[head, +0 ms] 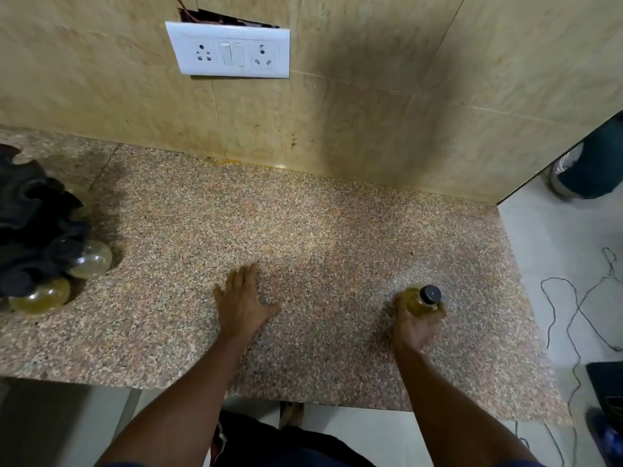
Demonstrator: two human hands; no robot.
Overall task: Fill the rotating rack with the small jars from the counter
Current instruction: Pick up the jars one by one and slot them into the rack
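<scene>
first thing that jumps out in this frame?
The right hand gripping a small yellowish jar with a black cap, near the counter's right end. The left hand rests flat mid-counter. At far left stands the black rack, with two jars in its lower slots.

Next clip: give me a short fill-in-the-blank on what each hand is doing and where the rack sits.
The right hand grips a small jar with a ____ cap.
The left hand rests flat on the ____.
The black rack stands at the counter's ____ edge.

Missing words: black; counter; left
</scene>
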